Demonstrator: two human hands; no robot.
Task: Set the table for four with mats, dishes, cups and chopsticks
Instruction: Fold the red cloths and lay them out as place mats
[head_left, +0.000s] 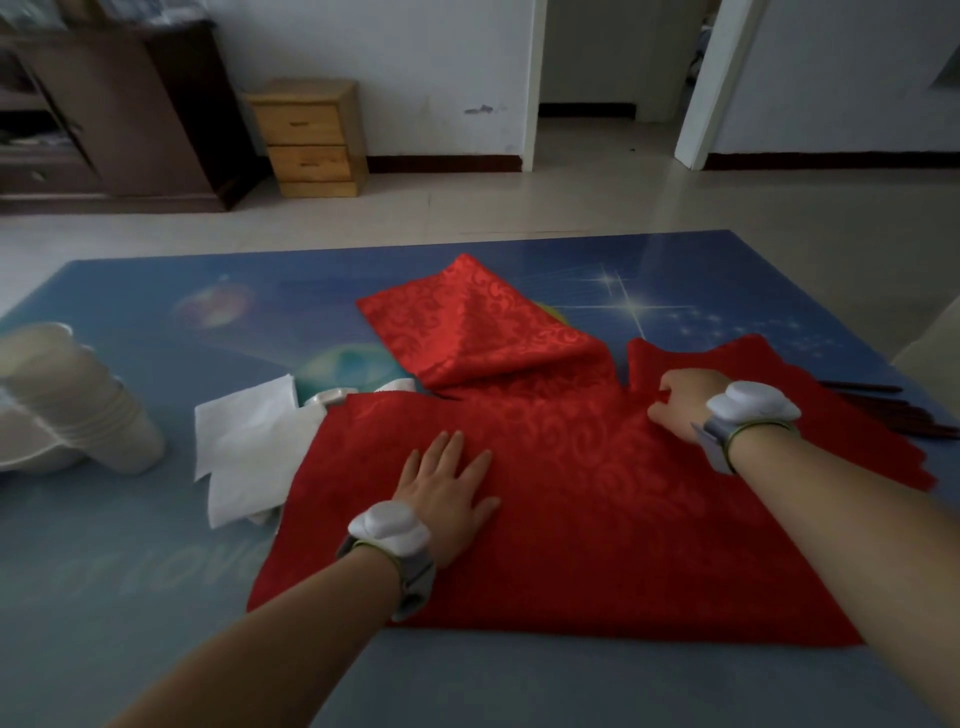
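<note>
Blue glossy tabletop (130, 597) with printed stars and planets is filling the view, and pale lettering on it near the left forearm is showing too blurred to read. Red damask cloth mats are lying overlapped at the centre: one large near mat (597, 519), one folded far mat (467, 332), and a third mat (753, 364) peeking out at the right; whether more are lying beneath cannot be told. The left hand (447, 488) is pressing flat on the near mat, fingers straight and spread. The right hand (680, 400) is pinching the cloth at the near mat's far right edge, fingers curled. One stack of white paper cups (88, 405) is lying tilted at the left. Two white paper napkins (249, 441) are sitting just beside the near mat. Dark chopsticks (898, 410) are sticking out past the third mat, too blurred to count. Beyond, one small wooden two-drawer cabinet (311, 137) is standing against the white wall.
</note>
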